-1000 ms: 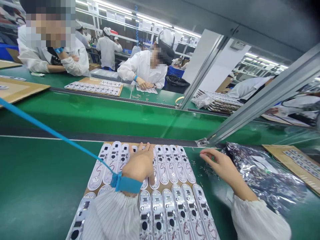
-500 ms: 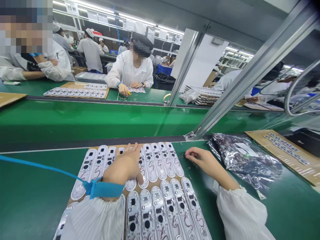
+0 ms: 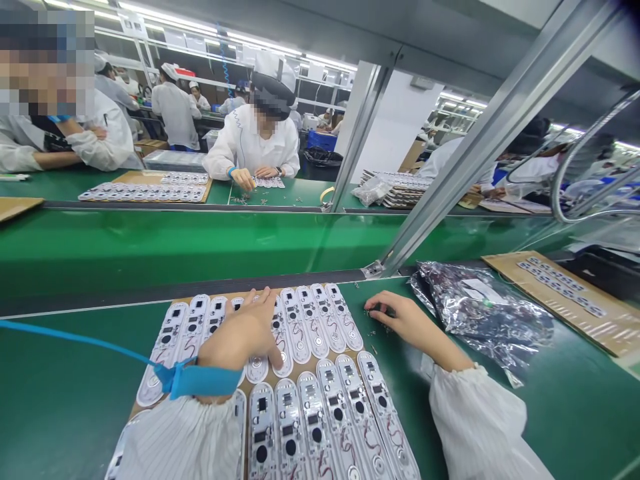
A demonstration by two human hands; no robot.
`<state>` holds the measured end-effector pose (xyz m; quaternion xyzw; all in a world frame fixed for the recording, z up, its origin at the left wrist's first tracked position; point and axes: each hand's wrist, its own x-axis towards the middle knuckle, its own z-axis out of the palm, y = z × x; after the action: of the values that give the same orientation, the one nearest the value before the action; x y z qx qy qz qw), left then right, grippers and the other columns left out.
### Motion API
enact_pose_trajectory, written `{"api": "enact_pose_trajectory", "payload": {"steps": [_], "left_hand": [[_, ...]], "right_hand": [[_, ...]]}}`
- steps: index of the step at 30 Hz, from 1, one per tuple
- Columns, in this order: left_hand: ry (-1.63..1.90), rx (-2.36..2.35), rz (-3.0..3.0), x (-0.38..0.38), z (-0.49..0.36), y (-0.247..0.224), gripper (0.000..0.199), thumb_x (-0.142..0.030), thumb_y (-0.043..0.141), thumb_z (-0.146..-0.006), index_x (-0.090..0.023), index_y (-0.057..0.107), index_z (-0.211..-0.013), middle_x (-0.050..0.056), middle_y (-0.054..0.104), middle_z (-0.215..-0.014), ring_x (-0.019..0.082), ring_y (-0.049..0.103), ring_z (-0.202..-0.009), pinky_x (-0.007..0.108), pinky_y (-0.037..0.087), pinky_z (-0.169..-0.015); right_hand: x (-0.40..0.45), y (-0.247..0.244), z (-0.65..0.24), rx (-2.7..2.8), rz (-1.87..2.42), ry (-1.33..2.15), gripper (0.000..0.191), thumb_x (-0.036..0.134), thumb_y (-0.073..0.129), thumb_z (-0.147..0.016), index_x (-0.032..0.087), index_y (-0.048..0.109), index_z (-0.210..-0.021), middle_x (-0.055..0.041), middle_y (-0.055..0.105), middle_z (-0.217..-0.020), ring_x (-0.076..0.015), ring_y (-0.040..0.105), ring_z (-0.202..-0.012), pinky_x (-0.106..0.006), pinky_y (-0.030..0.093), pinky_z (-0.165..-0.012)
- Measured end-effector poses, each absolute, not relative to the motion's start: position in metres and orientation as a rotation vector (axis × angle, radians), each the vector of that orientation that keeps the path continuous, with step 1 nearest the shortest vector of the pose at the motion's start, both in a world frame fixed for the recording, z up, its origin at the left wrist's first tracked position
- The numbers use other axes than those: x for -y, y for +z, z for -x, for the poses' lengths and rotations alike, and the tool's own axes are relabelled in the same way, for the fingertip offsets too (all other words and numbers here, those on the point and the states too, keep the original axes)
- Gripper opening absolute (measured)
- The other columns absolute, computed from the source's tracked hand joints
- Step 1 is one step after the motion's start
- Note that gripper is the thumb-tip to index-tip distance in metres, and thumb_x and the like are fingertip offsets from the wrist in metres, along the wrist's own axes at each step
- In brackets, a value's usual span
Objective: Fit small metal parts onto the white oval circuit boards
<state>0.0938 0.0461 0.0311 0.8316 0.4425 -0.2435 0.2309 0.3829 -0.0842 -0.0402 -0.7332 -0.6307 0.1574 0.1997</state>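
Rows of white oblong circuit boards [image 3: 300, 327] lie on a cardboard sheet [image 3: 351, 363] in front of me, each with small black components and thin wires. My left hand [image 3: 243, 330] rests its spread fingers on the far row, with a blue wrist strap [image 3: 200, 381] around the wrist. My right hand [image 3: 405, 321] is curled on the green mat [image 3: 465, 413], its fingertips among scattered small metal parts [image 3: 376, 323]. I cannot tell whether those fingertips pinch a part.
A silver antistatic bag [image 3: 485, 320] lies to the right, beyond it a cardboard sheet with boards [image 3: 560, 287]. A green conveyor belt [image 3: 175, 250] and grey metal uprights [image 3: 450, 173] stand ahead. Co-workers in white coats sit across it with more boards.
The whole view has swung left and levelled. My hands stay almost where they were on the boards and mat. The co-worker opposite has moved one hand onto the mat.
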Motion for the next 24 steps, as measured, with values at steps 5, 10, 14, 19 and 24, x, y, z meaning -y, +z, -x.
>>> {"api": "enact_pose_trajectory", "payload": {"steps": [5, 10, 14, 19, 24], "left_hand": [[-0.669, -1.216, -2.272, -0.046, -0.093, 0.03, 0.134, -0.038, 0.085, -0.054, -0.021, 0.001, -0.157, 0.007, -0.006, -0.161, 0.031, -0.004, -0.152, 0.064, 0.006, -0.119], [-0.653, -1.209, -2.274, -0.046, -0.092, 0.029, 0.135, -0.037, 0.086, -0.054, -0.018, 0.001, -0.157, 0.007, -0.005, -0.161, 0.032, -0.004, -0.152, 0.063, 0.006, -0.12], [-0.653, -1.207, -2.277, -0.046, -0.093, 0.029, 0.135, -0.038, 0.086, -0.053, -0.018, 0.003, -0.157, 0.008, -0.004, -0.161, 0.033, -0.004, -0.151, 0.065, 0.006, -0.119], [-0.648, -1.198, -2.277, -0.046, -0.092, 0.028, 0.135, -0.038, 0.086, -0.053, -0.019, 0.003, -0.157, 0.009, -0.004, -0.161, 0.034, -0.003, -0.151, 0.066, 0.006, -0.118], [-0.642, -1.19, -2.278, -0.045, -0.091, 0.028, 0.136, -0.039, 0.086, -0.052, -0.018, 0.002, -0.157, 0.008, -0.005, -0.161, 0.033, -0.003, -0.152, 0.067, 0.006, -0.117]], "right_hand": [[0.084, -0.044, -0.385, 1.745, 2.054, 0.414, 0.019, 0.028, 0.052, -0.085, 0.025, 0.068, -0.096, -0.005, 0.067, -0.096, -0.0194, 0.06, -0.075, -0.035, 0.049, -0.073], [0.077, -0.046, -0.377, 1.751, 2.039, 0.404, 0.017, 0.027, 0.054, -0.084, 0.024, 0.069, -0.091, -0.0054, 0.066, -0.097, -0.0189, 0.059, -0.072, -0.037, 0.049, -0.073], [0.072, -0.048, -0.369, 1.737, 1.984, 0.409, 0.017, 0.028, 0.055, -0.084, 0.023, 0.069, -0.094, -0.0055, 0.067, -0.097, -0.0204, 0.063, -0.082, -0.036, 0.05, -0.077], [0.075, -0.044, -0.366, 1.708, 1.911, 0.449, 0.018, 0.033, 0.058, -0.085, 0.024, 0.07, -0.094, -0.0033, 0.07, -0.091, -0.0206, 0.066, -0.085, -0.035, 0.05, -0.079], [0.079, -0.038, -0.369, 1.599, 1.899, 0.402, 0.023, 0.044, 0.06, -0.087, 0.023, 0.07, -0.089, -0.0042, 0.072, -0.092, -0.022, 0.066, -0.086, -0.036, 0.05, -0.08]]}}
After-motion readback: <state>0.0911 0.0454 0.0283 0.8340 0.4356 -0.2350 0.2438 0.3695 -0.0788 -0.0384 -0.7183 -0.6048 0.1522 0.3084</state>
